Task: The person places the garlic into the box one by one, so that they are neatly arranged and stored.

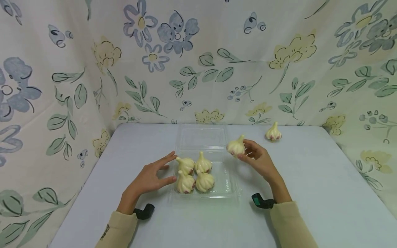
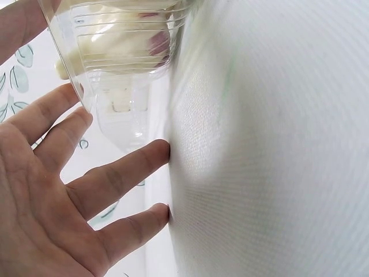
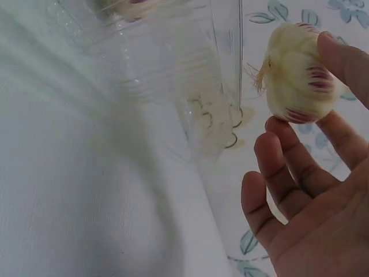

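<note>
A clear plastic clamshell box (image 1: 227, 179) lies with its lid (image 1: 201, 137) folded back, and several garlic bulbs (image 1: 204, 182) sit in its left part. My right hand (image 1: 260, 161) pinches another garlic bulb (image 1: 236, 146) between thumb and fingers, above the box's right rear corner. In the right wrist view this bulb (image 3: 300, 75) shows purple streaks and a root tuft. At the box's left edge, my left hand (image 1: 153, 175) spreads its fingers. The left wrist view shows those fingers (image 2: 115, 179) extended, some touching the box wall (image 2: 86, 75) and others the table.
One more garlic bulb (image 1: 273, 132) stands at the back right of the white table (image 1: 310, 193). A floral curtain (image 1: 235, 69) hangs behind the table and along both sides. Each wrist wears a black camera mount (image 1: 263, 201).
</note>
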Motion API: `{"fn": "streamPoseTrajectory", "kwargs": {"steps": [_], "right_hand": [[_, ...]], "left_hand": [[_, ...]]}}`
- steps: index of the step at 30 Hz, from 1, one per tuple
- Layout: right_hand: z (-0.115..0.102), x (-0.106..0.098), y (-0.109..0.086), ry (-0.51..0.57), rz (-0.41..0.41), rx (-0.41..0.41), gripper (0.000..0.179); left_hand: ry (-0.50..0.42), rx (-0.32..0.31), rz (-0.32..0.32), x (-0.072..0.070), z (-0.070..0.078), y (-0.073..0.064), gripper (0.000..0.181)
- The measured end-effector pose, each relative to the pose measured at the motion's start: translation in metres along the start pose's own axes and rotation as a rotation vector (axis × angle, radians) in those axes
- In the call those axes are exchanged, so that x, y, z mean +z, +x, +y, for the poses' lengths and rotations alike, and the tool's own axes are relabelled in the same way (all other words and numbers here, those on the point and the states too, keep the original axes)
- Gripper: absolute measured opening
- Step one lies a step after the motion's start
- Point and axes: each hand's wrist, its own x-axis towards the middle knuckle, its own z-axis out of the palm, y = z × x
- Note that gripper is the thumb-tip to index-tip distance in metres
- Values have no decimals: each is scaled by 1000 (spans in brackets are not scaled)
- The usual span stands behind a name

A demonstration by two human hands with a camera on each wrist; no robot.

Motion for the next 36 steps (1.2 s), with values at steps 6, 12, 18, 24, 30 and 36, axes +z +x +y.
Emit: {"fn": "streamPoseTrajectory", "kwargs": {"steps": [6,12,18,24,30,36], "right_hand": [[-6,6,1,-2,-41,-45,51],[-10,12,0,-91,-71,-19,54],[-10,16,-1,-156,-108,30,60],[-10,20,-2,-190,-127,19,59],[-10,23,-2,-197,-156,16,57],[-9,27,-3,-211,-179,1,56]], "left_hand": [[-3,1,1,1,-1,0,78],[1,0,2,1,-2,1,78],[7,2,5,2,-2,1,78],[7,3,6,1,-1,0,78],[8,6,4,1,0,0,77],[2,4,1,0,0,0,78]]}}
